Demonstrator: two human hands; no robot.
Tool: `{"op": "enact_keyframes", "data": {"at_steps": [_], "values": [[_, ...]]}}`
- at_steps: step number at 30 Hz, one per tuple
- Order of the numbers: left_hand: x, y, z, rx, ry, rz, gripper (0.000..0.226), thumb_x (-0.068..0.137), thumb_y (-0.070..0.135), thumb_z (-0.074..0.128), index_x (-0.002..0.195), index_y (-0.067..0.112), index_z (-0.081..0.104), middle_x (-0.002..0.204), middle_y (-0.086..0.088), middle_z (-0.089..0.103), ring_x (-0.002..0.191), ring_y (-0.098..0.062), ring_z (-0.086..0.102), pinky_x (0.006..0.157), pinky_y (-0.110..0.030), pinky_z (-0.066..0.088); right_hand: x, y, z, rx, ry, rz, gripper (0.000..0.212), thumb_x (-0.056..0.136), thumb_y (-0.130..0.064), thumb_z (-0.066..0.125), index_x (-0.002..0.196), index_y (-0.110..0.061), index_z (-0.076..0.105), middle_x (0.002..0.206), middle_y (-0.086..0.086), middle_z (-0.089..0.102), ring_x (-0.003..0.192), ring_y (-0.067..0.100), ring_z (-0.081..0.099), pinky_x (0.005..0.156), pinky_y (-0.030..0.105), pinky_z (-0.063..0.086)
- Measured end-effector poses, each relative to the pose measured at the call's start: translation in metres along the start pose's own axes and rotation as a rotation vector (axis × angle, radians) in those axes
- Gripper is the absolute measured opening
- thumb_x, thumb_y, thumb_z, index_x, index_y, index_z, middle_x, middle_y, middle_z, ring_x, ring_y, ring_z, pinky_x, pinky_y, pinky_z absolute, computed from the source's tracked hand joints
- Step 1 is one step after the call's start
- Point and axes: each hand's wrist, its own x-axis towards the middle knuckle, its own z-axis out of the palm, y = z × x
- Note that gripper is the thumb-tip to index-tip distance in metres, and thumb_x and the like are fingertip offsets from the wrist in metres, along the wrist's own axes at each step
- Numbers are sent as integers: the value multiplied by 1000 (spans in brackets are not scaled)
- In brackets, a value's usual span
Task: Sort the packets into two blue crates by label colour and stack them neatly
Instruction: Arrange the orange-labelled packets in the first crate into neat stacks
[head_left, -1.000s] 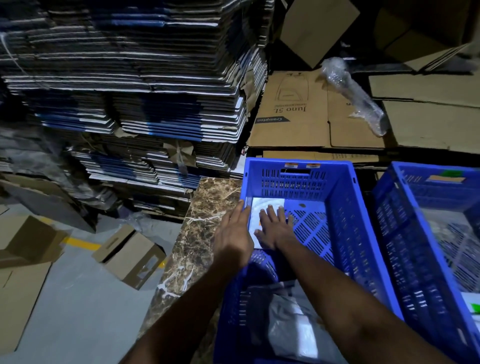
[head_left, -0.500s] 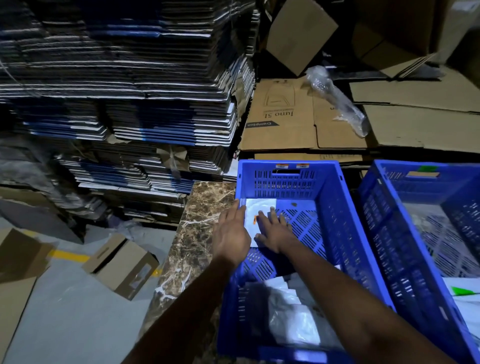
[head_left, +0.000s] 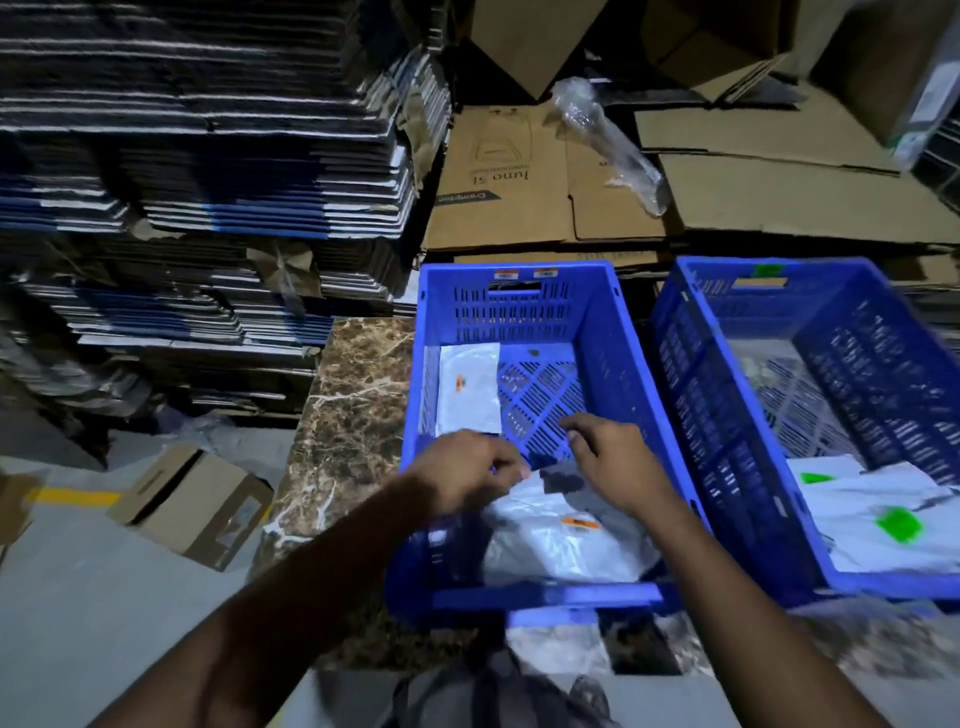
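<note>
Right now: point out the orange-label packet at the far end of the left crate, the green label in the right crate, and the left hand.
orange-label packet (head_left: 469, 388), head view, middle of its white face.
green label (head_left: 898, 525), head view, label centre.
left hand (head_left: 467, 475), head view, back of hand.

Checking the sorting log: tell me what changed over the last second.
Both hands left the small orange-label packet at the left crate's far end and drew back to the near packets; the left hand now grips one's edge, the right hand hovers. That far packet and the green-label crate stayed put.
</note>
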Motion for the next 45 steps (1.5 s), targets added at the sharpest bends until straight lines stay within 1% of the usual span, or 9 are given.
{"op": "enact_keyframes", "data": {"at_steps": [4,8,15,21,26,34,39,42,45], "values": [[-1,12,39,-112,-246,43,55,80,71,56,97,21,69,84,4,70,78,-9,63,73,-32,51,-20,4,-2,137,267,11,24,95,-6,55,113,-11,71,104,6,75,94,22,70,83,30,51],[7,15,45,-174,-236,62,37,82,51,74,76,17,61,62,3,50,64,-2,45,59,-26,37,-25,0,-8,222,498,-21,26,93,-4,55,113,-12,70,105,3,74,95,17,69,84,33,54],[-2,9,23,-625,193,-90,30,80,38,74,61,27,53,54,11,37,53,-1,33,51,-21,25,-38,-3,-14,400,797,116,26,94,-19,54,117,-13,64,112,-2,61,100,13,60,86,25,46],[8,19,34,-1069,457,-168,35,75,30,82,69,13,52,84,-11,59,74,-18,55,70,-34,46,-33,-23,10,816,146,97,30,92,-34,62,120,-23,61,111,-7,70,99,8,66,83,22,52],[1,15,48,-1206,423,-173,35,79,20,83,77,5,51,67,-10,45,66,-16,44,62,-28,40,-20,-15,21,758,191,165,17,87,-24,75,101,-20,67,84,4,72,78,20,68,74,37,55],[2,25,47,-1470,402,-254,50,79,12,78,120,2,52,111,-22,72,101,-33,69,92,-46,54,-22,-18,21,1189,-52,227,23,94,-4,63,116,3,63,108,23,72,100,35,70,90,44,56],[14,18,28,-1445,482,-355,57,80,42,79,114,1,61,103,-29,68,89,-37,63,78,-52,48,-24,-14,22,974,-118,118,13,94,-8,65,105,-2,69,92,21,71,82,23,67,77,32,53],[29,7,5,-1338,680,-390,48,75,35,81,104,3,60,100,-29,67,88,-31,66,81,-56,52,-24,-20,21,959,-142,96,8,96,-2,60,94,-5,67,71,-7,65,67,2,57,67,15,45],[41,3,-16,-1141,739,-345,38,72,34,86,75,15,54,75,-22,61,68,-22,54,64,-40,44,-18,-20,20,989,-119,93,21,97,0,57,83,-15,59,64,-18,58,62,-4,51,64,11,40]]}}
